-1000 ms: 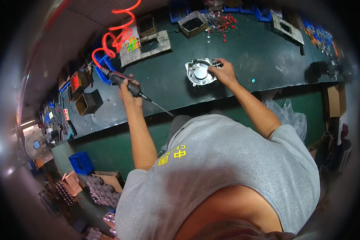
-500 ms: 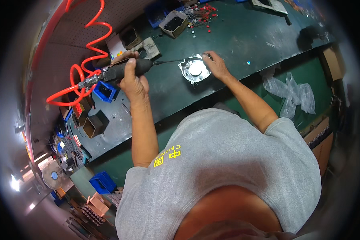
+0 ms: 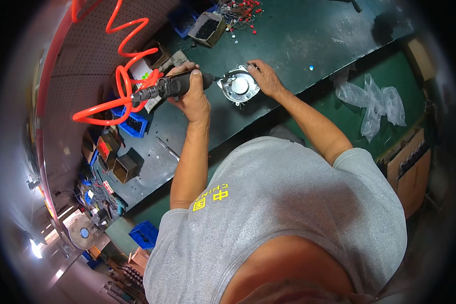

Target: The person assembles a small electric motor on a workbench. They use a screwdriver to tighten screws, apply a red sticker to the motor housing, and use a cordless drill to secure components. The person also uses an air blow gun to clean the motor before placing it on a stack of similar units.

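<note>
A dark air screwdriver [image 3: 177, 87] is gripped in my left hand [image 3: 196, 104], fingers wrapped round its body. It lies nearly level, its working end toward a round silvery metal housing [image 3: 229, 87] with a bright disc in the middle. The bit's tip is at or close to the housing's left edge; contact cannot be made out. My right hand [image 3: 267, 80] has thumb and fingers closed on the housing's upper right rim. What lies under those fingertips is hidden. The housing rests on the dark green workbench [image 3: 309, 45].
A coiled orange air hose [image 3: 117, 83] hangs from the tool at left. Around the bench's left side stand blue bins [image 3: 134, 124] and a small open box [image 3: 125, 168]. Red-tipped wires [image 3: 243, 15] lie at the back beside a box of black parts [image 3: 206, 29]. Clear plastic [image 3: 372, 104] lies beyond the front edge.
The screwdriver has come closer to the housing, so less of its long bit shows. My left hand has moved right with it. The whole view has shifted slightly.
</note>
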Demonstrator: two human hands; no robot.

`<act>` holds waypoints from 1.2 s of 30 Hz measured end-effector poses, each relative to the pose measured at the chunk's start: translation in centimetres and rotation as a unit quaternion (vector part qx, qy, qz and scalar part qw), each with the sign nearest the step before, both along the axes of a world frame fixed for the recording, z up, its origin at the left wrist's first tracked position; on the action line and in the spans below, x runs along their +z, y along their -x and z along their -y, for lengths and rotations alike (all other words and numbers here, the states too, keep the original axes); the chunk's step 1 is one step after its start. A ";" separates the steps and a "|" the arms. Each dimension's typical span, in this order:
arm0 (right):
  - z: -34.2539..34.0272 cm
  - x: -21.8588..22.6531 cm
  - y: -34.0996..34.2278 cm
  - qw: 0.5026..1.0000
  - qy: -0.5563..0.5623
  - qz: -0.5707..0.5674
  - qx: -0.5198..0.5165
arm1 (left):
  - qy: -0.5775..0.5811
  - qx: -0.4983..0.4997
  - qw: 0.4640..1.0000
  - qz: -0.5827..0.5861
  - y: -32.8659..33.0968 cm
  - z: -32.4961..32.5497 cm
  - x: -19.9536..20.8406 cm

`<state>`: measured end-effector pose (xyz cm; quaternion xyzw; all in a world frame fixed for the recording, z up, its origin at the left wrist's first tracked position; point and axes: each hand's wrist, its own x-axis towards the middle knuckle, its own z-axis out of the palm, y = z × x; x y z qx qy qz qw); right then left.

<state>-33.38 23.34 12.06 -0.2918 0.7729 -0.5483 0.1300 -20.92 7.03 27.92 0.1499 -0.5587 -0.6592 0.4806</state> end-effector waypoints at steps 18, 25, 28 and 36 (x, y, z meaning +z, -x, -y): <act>-0.2 0.3 0.2 1.000 0.009 -0.004 0.006 | 0.090 -0.132 0.979 0.126 2.0 -0.4 2.8; 0.0 0.1 0.1 0.999 0.026 -0.021 0.009 | 0.068 -0.194 0.972 0.110 3.3 -0.8 2.0; 0.0 0.5 0.1 1.000 0.021 -0.012 0.013 | 0.105 -0.192 0.962 0.164 3.5 -0.4 2.5; 0.3 0.0 0.5 1.000 0.005 -0.004 0.013 | 0.116 -0.134 0.980 0.087 1.3 -2.2 3.9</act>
